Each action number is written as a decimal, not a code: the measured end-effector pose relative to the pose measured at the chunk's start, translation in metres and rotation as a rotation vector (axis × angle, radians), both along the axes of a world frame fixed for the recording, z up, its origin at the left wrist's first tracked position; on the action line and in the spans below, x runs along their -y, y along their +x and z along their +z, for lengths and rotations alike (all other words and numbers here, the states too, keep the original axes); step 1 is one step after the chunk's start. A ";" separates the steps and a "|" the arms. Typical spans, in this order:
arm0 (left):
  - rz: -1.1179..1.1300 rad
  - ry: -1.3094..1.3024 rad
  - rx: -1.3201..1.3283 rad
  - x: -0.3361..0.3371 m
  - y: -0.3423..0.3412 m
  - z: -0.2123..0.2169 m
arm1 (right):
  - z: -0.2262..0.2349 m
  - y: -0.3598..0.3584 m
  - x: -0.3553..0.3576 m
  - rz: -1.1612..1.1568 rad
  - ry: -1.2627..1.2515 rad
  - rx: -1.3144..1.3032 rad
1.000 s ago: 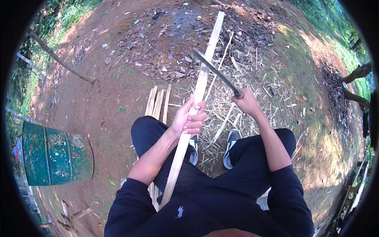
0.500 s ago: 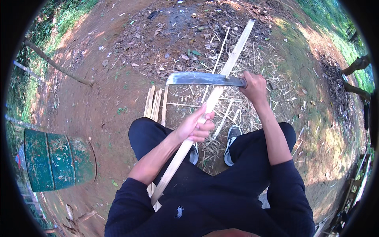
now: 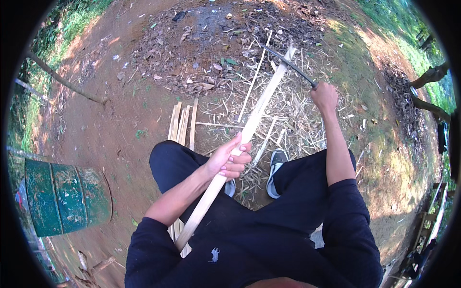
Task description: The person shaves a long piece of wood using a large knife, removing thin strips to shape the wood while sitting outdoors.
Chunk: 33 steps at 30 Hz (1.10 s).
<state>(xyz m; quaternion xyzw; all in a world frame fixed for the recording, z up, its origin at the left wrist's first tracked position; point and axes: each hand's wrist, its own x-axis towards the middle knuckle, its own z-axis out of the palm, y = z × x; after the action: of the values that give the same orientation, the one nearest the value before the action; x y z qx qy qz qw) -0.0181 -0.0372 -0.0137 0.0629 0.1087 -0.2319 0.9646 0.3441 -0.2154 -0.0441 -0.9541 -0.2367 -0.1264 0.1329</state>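
Bare reddish-brown earth [image 3: 127,110], dappled with sunlight [image 3: 386,165] at the right, carries dry leaf litter [image 3: 185,55] toward the far side. A scuffed green metal drum [image 3: 67,197] sits at the left, and leafy undergrowth [image 3: 72,21] fringes both upper corners.

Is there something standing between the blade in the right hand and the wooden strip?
Nothing visible stands between them. The blade, held in the right hand, crosses the wooden strip near its far end; the left hand grips the strip lower down, away from the blade.
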 end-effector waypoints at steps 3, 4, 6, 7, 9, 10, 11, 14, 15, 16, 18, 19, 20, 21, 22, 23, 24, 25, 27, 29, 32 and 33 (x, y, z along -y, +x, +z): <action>0.026 0.036 -0.013 -0.001 0.000 -0.001 | -0.005 -0.021 -0.018 0.077 0.048 -0.161; 0.026 0.038 -0.008 -0.002 0.001 -0.003 | -0.012 -0.031 -0.022 0.148 0.057 -0.131; 0.033 0.026 0.003 -0.004 -0.001 -0.002 | -0.019 -0.057 -0.034 0.365 0.137 -0.051; 0.021 0.028 0.003 -0.005 -0.002 -0.001 | -0.018 -0.066 -0.039 0.495 0.121 -0.006; -0.002 0.029 0.003 -0.006 -0.007 0.000 | -0.008 -0.080 -0.041 0.713 0.235 0.270; -0.018 0.057 -0.013 -0.006 -0.012 0.002 | -0.009 -0.076 -0.040 0.696 0.212 0.245; -0.040 0.069 -0.029 -0.004 -0.021 0.005 | -0.011 -0.070 -0.038 0.681 0.191 0.219; -0.097 0.072 -0.115 0.006 -0.065 0.015 | -0.025 -0.017 -0.011 0.300 0.033 0.221; -0.090 0.059 -0.159 0.010 -0.085 0.019 | -0.025 0.011 0.000 0.061 -0.030 -0.015; -0.078 0.064 -0.153 0.012 -0.106 0.024 | -0.027 0.031 0.010 -0.170 -0.087 -0.248; -0.008 0.068 -0.107 0.011 -0.147 0.032 | -0.033 0.032 0.020 -0.476 -0.025 -0.351; -0.007 0.091 -0.077 0.008 -0.144 0.032 | -0.063 0.065 0.053 -0.680 0.216 -0.531; -0.040 0.089 -0.044 0.005 -0.138 0.029 | -0.098 0.099 0.094 -0.805 0.276 -0.380; -0.012 0.113 -0.038 0.006 -0.142 0.030 | -0.117 0.093 0.082 -0.713 0.514 -0.581; -0.004 0.069 -0.036 0.007 -0.140 0.029 | -0.114 0.096 0.071 -0.598 0.763 -0.751; -0.009 0.107 -0.015 0.007 -0.134 0.028 | -0.107 0.100 0.067 -0.473 1.006 -0.915; 0.029 0.163 -0.033 0.009 -0.137 0.029 | -0.087 0.063 0.013 -0.398 1.201 -1.048; 0.026 0.199 -0.035 0.013 -0.136 0.029 | -0.063 0.042 -0.008 -0.282 1.243 -1.140; 0.040 0.198 -0.017 0.016 -0.135 0.015 | -0.016 -0.006 -0.035 -0.112 1.294 -1.231; 0.022 0.263 -0.001 0.018 -0.127 0.009 | 0.011 -0.033 -0.044 -0.047 1.271 -1.201; 0.030 0.347 0.058 0.015 -0.121 0.003 | 0.049 -0.067 -0.047 0.062 1.228 -1.094; 0.035 0.378 0.073 0.017 -0.117 0.003 | 0.055 -0.070 -0.045 0.106 1.196 -1.035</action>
<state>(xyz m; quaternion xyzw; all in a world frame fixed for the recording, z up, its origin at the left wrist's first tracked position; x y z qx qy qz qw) -0.1352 -0.0538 -0.0104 0.2494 0.1163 -0.1883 0.9428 0.2738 -0.1707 0.0108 -0.6458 -0.0817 0.2339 0.7222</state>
